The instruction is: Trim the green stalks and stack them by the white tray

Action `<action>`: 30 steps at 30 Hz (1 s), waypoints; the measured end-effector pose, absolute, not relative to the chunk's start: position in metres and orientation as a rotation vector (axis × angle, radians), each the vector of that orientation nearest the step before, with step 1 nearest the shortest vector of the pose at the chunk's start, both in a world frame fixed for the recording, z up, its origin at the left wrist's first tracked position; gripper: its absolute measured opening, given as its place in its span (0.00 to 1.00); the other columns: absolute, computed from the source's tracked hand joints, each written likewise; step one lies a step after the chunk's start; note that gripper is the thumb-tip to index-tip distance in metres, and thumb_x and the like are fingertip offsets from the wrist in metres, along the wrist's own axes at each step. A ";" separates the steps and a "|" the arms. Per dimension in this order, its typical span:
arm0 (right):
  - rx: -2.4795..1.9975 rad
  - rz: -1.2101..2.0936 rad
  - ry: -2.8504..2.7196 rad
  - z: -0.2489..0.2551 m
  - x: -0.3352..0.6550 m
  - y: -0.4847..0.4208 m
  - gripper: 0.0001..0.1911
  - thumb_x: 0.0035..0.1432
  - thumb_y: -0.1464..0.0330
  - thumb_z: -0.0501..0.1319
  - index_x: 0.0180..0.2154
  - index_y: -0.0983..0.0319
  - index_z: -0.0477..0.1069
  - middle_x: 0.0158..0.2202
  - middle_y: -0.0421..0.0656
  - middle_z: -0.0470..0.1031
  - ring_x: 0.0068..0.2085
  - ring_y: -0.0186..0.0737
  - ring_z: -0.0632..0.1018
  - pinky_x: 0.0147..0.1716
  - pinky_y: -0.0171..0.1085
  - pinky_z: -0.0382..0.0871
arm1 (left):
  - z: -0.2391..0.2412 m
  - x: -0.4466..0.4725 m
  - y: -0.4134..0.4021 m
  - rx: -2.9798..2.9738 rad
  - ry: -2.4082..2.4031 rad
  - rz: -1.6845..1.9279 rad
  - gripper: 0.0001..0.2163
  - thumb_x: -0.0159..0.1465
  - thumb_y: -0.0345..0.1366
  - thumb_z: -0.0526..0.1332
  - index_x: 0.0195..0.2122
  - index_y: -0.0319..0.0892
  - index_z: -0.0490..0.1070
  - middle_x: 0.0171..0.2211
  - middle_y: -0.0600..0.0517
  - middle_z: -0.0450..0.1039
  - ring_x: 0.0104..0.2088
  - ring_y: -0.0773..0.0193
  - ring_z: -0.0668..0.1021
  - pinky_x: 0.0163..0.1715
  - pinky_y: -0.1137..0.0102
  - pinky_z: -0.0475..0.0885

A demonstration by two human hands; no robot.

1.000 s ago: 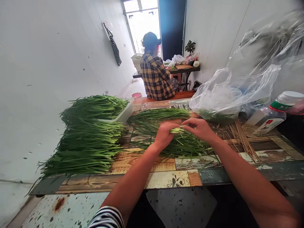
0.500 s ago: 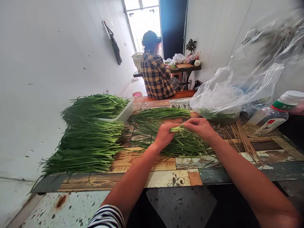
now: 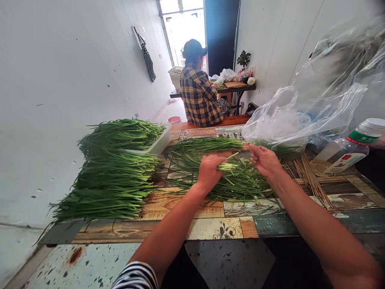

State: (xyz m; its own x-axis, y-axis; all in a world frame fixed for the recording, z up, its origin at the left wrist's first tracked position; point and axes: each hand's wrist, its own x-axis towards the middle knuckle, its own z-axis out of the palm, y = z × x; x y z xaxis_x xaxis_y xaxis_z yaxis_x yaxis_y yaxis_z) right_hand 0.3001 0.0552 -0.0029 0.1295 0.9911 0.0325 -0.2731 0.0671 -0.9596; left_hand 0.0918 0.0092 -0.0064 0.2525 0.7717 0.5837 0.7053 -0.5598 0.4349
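Note:
My left hand (image 3: 209,172) is closed around a small bunch of garlic chives (image 3: 229,166). Their pale cut ends point right, and one stalk sticks up at an angle from the rest. To the right of these ends, my right hand (image 3: 265,161) is raised, thumb and fingers pinched together; whatever sits between the fingertips is too small to make out. Below both hands spread loose garlic chives (image 3: 243,186) in a tangle. A straighter row of chives (image 3: 210,143) lies behind them. At the left, a large neat pile of chives (image 3: 111,184) is stacked with the pale ends facing right.
A white plastic tub (image 3: 161,144) holds more chives. On the right are a clear plastic bag (image 3: 276,120), thin wooden sticks (image 3: 313,182) and a plastic bottle (image 3: 345,154) on the wood-patterned table (image 3: 207,228). Beyond, a person in a plaid shirt (image 3: 198,98) sits at another table.
My right hand has moved right, away from the bunch in my left hand, so the two are now apart. One stalk in the bunch now sticks up. My left hand still grips the chives.

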 end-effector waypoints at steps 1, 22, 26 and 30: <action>-1.061 1.175 -0.984 0.002 0.303 0.053 0.28 0.31 0.55 0.74 0.18 0.60 0.56 0.15 0.31 0.54 0.18 0.25 0.53 0.15 0.32 0.48 | -0.006 0.092 0.009 2.410 1.430 1.205 0.07 0.62 0.30 0.58 0.35 0.44 0.76 0.36 0.52 0.80 0.38 0.61 0.77 0.40 0.65 0.64; -1.287 0.710 -1.945 0.017 0.268 0.011 0.18 0.53 0.52 0.61 0.26 0.61 0.76 0.24 0.41 0.75 0.26 0.37 0.71 0.26 0.35 0.60 | 0.015 0.078 0.012 2.449 1.362 1.277 0.11 0.63 0.28 0.53 0.37 0.42 0.75 0.40 0.49 0.78 0.43 0.62 0.77 0.45 0.67 0.71; -1.463 0.457 -2.386 0.004 0.265 0.008 0.12 0.49 0.60 0.66 0.22 0.60 0.72 0.26 0.43 0.74 0.27 0.37 0.71 0.25 0.35 0.57 | 0.019 0.067 0.017 2.216 1.378 1.628 0.11 0.66 0.33 0.52 0.41 0.41 0.74 0.44 0.49 0.77 0.45 0.62 0.77 0.48 0.68 0.72; -1.220 0.370 -2.369 0.003 0.276 0.013 0.09 0.57 0.64 0.60 0.29 0.60 0.75 0.33 0.44 0.75 0.33 0.37 0.74 0.32 0.35 0.62 | 0.017 0.065 0.017 2.187 1.306 1.549 0.13 0.65 0.33 0.55 0.49 0.43 0.73 0.44 0.50 0.77 0.43 0.64 0.78 0.46 0.70 0.72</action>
State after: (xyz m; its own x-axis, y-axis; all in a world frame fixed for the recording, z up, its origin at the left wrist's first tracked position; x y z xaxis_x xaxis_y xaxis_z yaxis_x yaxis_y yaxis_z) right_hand 0.2759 0.0126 0.0032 -0.5093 0.8187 0.2651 0.6990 0.5732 -0.4276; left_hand 0.0651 0.0169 0.0166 0.0822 0.7217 0.6873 0.5552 -0.6058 0.5698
